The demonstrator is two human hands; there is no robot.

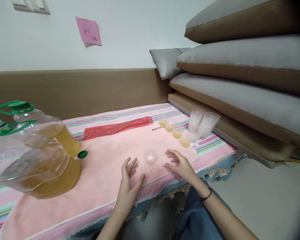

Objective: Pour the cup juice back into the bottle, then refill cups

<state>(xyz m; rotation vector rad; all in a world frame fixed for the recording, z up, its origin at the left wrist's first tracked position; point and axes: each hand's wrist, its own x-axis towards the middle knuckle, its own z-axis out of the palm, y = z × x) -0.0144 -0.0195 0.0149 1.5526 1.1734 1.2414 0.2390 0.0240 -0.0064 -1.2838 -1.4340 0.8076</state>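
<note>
A small clear plastic cup stands upright on the pink cloth, with no coloured liquid visible in it. To its left is my left hand, fingers apart and holding nothing. My right hand is on the cup's other side, also empty, its fingers spread and slightly curled. Neither hand touches the cup. Beyond my right hand, several clear cups with yellow liquid form a slanting row. Stacks of clear cups stand beside that row.
Two large clear jugs of yellow-brown liquid stand at the left, near a green cap. A red plastic bag lies along the back. Stacked grey and brown cushions rise at the right. The table's front edge is near my wrists.
</note>
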